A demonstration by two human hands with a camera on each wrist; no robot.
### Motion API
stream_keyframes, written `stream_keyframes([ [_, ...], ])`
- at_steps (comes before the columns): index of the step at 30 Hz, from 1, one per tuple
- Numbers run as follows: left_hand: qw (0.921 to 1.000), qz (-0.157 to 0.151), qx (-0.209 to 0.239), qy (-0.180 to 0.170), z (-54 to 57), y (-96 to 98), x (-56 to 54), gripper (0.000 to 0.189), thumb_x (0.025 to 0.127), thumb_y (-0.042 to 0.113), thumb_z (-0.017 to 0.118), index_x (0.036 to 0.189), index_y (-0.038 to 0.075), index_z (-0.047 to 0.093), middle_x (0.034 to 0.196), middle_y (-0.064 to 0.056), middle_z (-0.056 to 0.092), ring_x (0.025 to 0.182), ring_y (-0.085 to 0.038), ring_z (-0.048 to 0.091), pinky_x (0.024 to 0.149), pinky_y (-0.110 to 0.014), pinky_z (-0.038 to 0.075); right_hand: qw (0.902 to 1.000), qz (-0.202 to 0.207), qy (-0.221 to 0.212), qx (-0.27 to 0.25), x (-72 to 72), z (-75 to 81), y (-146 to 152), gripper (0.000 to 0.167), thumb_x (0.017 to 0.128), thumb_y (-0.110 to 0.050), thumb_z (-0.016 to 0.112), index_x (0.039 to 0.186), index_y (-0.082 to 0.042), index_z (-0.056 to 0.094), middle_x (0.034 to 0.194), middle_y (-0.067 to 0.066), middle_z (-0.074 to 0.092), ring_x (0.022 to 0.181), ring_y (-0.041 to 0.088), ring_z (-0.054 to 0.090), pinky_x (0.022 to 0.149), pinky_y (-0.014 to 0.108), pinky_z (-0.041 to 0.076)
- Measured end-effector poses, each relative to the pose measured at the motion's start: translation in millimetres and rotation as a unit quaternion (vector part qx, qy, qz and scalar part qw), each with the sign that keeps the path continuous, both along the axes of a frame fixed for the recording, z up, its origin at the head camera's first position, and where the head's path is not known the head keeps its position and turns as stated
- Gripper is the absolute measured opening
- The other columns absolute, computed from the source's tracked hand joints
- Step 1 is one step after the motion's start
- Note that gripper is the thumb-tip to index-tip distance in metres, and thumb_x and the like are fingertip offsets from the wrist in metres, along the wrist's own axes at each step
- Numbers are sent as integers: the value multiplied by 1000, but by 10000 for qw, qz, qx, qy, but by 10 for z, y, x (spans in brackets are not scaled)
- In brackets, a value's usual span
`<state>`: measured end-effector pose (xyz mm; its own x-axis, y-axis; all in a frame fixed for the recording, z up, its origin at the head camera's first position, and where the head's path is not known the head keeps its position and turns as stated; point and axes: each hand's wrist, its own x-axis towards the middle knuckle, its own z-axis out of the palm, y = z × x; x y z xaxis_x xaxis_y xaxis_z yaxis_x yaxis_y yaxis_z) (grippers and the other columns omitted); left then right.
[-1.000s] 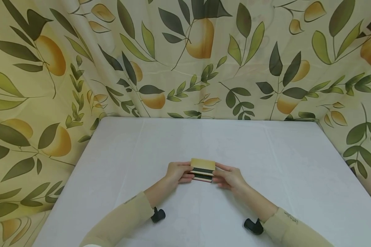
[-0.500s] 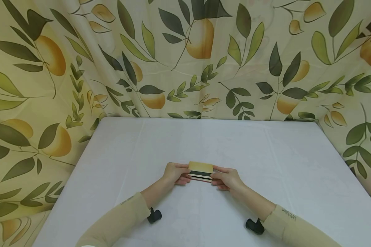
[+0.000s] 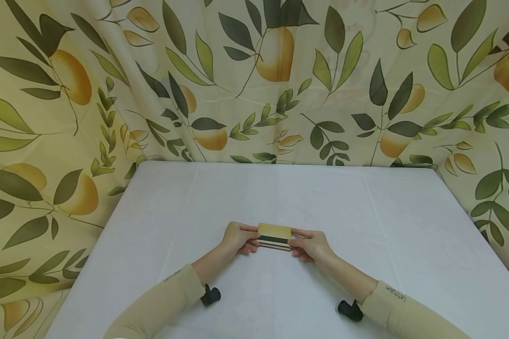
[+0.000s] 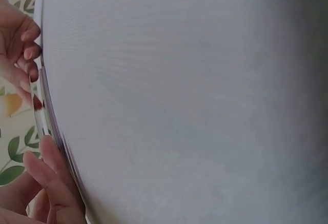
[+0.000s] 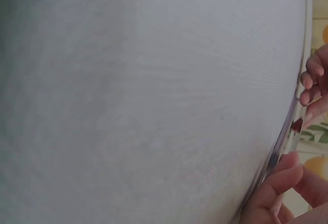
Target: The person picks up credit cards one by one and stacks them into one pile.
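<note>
In the head view, a small stack of flat cards (image 3: 274,232) is held near the middle of the table. The top one is gold with a dark stripe along its near edge; a lower one shows a thin reddish edge beneath it. My left hand (image 3: 239,238) pinches the left end, thumb on top. At the right end, my right hand (image 3: 315,246) pinches in the same way. Both wrist views see the cards nearly edge-on, with the left hand (image 4: 54,183) and right hand (image 5: 277,190) close up. How many cards there are cannot be told.
A white-covered table (image 3: 280,193) lies under both hands. Behind it and at the sides hangs a curtain (image 3: 254,103) printed with leaves and fruit. Black wrist cameras (image 3: 211,296) sit below the sleeves.
The top card has slid towards me over the lower one, covering the second dark stripe seen earlier. The left hand and the cards have shifted slightly left.
</note>
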<state>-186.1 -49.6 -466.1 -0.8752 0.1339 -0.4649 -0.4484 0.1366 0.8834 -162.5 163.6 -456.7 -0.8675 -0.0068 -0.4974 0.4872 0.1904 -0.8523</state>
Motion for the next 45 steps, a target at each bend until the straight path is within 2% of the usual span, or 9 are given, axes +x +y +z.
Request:
stream_keyframes([
  [9,9996,-65,-245,95,37,8,-4,24,80,0,64,103,-5,66,54,-6,62,41,-7,57,35,-13,42,9990,72,238,375,-15,-26,-12,53,77,-6,67,127,-3,53,55,3,62,38,5,49,36,16,35],
  [20,9989,-109,-417,205,-30,34,-45,22,79,2,66,100,-4,68,50,-4,60,38,-7,55,33,-13,40,9969,87,431,652,-24,-28,-5,51,75,-5,69,124,-2,56,57,4,64,34,4,45,34,16,29],
  [31,9979,-108,-534,339,-50,43,-54,18,79,3,67,96,-3,69,51,-6,61,38,-8,55,32,-14,39,9982,8,378,458,-36,-44,17,48,75,0,66,122,1,57,59,6,64,36,4,47,38,16,42],
  [45,9981,-100,-503,330,-33,38,-33,19,78,4,68,97,-2,69,52,-6,61,38,-8,56,32,-15,40,9989,3,275,390,-41,-28,25,48,77,0,67,123,1,55,58,5,64,37,4,50,37,17,43],
])
